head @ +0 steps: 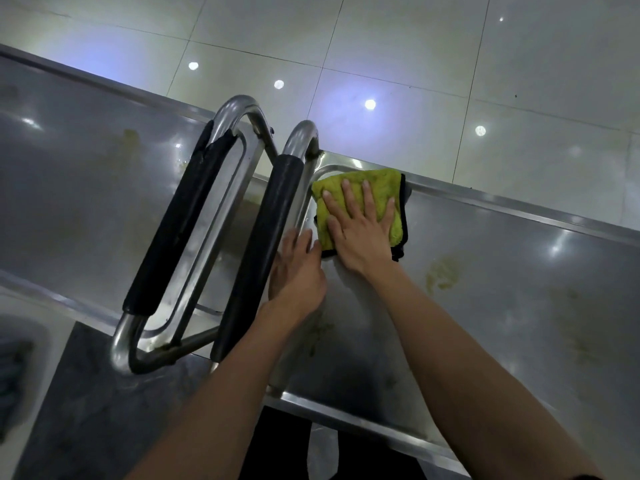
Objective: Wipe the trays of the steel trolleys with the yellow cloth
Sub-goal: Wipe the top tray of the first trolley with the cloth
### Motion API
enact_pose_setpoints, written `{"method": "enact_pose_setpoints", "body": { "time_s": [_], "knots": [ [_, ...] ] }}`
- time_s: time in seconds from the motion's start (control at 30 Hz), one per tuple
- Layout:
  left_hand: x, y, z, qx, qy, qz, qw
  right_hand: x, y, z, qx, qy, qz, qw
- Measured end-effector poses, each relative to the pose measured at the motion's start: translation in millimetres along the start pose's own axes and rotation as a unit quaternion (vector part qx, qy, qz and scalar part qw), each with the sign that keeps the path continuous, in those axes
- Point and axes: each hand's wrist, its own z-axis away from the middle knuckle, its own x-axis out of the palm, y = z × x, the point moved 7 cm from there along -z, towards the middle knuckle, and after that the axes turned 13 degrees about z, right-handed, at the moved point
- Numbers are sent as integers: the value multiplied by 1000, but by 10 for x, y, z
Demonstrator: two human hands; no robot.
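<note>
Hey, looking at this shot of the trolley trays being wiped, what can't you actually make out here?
- Head view: the tray surface under the yellow cloth and right hand is covered.
- The left hand: its fingertips are blurred and partly behind the black-padded handle.
- Bottom-left object: blurred, cut by the frame edge.
- Both trays run past the frame edges.

Right hand (360, 230) flat, fingers spread, pressing yellow cloth (381, 195) into far corner of right steel tray (519, 271). Left hand (298, 271) rests at tray edge beside black-sleeved trolley handle (263, 251). Yellowish stains (443, 271) on tray, second trolley's tray (69, 168) left.
</note>
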Motion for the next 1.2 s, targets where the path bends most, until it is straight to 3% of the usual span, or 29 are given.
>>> {"method": "enact_pose_setpoints", "body": {
  "time_s": [0.43,0.7,0.93,1.07,1.2],
  "knots": [
    [46,5,13,-2,7,-16,1000,-98,-108,-361,-36,10,14,999],
    [45,90,35,-14,-25,-76,997,1,385,155,94,35,16,995],
    [-96,371,-103,93,35,-36,994,-8,410,117,84,19,2,996],
    [-1,531,-276,97,-14,-18,995,-34,517,132,89,32,-4,996],
    [71,557,-310,88,-29,-81,992,-2,740,216,122,37,-7,992]
  ]
}}
